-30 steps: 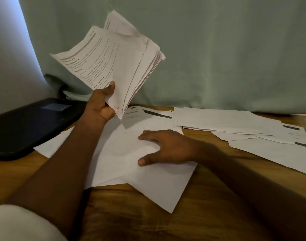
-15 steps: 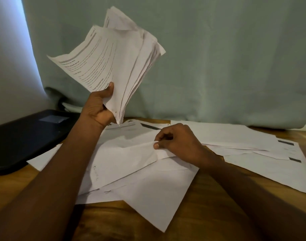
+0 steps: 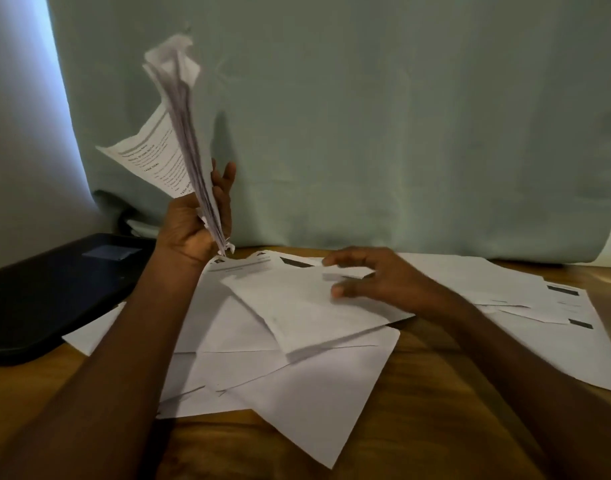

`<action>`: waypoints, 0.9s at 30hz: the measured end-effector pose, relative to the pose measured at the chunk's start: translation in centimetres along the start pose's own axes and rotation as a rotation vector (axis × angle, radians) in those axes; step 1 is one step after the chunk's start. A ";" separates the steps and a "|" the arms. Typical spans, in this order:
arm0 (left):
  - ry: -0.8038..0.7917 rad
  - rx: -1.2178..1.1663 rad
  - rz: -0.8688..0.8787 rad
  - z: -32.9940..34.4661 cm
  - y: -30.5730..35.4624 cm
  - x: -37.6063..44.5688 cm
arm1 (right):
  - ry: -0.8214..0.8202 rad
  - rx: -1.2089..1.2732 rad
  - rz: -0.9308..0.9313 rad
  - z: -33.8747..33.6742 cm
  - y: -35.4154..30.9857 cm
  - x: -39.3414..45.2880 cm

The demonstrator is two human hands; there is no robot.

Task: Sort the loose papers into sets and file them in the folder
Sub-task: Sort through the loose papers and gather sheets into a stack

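Head camera: a person's left hand (image 3: pixel 193 223) grips a thick sheaf of white printed papers (image 3: pixel 177 140) by its lower end, held above the wooden table (image 3: pixel 435 410), its long axis near upright with the free end fanning up and slightly left, edge-on to the lens. Just right of and below that grip, the right hand (image 3: pixel 373 278) reaches with fingers extended onto a loose white sheet (image 3: pixel 307 306) atop the scattered pile; whether it pinches the sheet is unclear. The sorting step looks to be in hand, still early: many sheets lie loose under and right of the sheaf. The next move likely calls for lifting that top sheet and adding it to the sheaf. Left of the grip, a black flat folder (image 3: pixel 54 292) lies closed.
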State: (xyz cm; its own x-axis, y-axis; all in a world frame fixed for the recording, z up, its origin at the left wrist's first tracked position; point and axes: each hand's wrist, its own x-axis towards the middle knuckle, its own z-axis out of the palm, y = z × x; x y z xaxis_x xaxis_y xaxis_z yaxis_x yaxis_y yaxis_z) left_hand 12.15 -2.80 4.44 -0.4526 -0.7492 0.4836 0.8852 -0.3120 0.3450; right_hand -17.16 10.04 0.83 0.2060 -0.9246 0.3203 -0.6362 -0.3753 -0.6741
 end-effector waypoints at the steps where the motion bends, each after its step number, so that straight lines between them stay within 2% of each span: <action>1: 0.036 0.005 0.012 0.2 -0.3 -0.1 | -0.159 -0.088 0.002 1.1 -0.2 0.0; 3: 0.075 0.045 -0.018 0.3 -0.6 -0.2 | -0.445 -0.312 0.027 3.1 -0.5 0.1; 4: 0.093 0.036 -0.018 0.0 -0.5 0.0 | -0.537 -0.398 0.046 3.8 -0.5 0.1; 6: 0.112 0.008 -0.016 -0.4 -0.7 0.1 | -0.590 -0.457 0.076 4.5 -0.3 0.3; 8: 0.110 -0.027 -0.025 -0.2 -0.9 -0.1 | -0.534 -0.460 0.045 4.7 -0.2 0.5; 13: 0.089 0.058 -0.035 -0.2 -1.1 -0.4 | -0.341 -0.312 -0.097 3.6 0.2 0.7; 15: 0.126 0.058 -0.027 -0.9 -0.8 -0.2 | -0.251 -0.340 -0.176 2.7 0.7 0.6; 18: 0.175 0.116 0.003 -1.3 -0.7 0.2 | -0.012 -0.292 -0.228 1.0 1.5 0.5; 21: 0.247 0.286 0.059 -1.0 -0.8 0.2 | 0.329 -0.210 -0.281 -1.0 1.9 0.6; 22: 0.235 0.312 0.083 -1.2 -0.7 0.2 | 0.451 -0.172 -0.274 -1.7 1.9 0.6; 24: 0.164 0.229 0.025 -1.6 0.2 0.2 | 0.657 -0.015 -0.229 -3.1 1.8 0.5; 27: 0.082 0.181 -0.067 -2.0 0.8 -0.5 | 0.791 0.194 -0.094 -4.8 1.4 0.0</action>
State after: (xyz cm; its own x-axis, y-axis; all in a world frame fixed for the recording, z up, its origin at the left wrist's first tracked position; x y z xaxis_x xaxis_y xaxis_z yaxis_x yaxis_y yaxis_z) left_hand 13.27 -3.81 2.86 -0.4928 -0.7777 0.3903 0.8165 -0.2582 0.5164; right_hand -21.64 9.81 3.11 -0.3799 -0.5966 0.7069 -0.4874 -0.5204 -0.7012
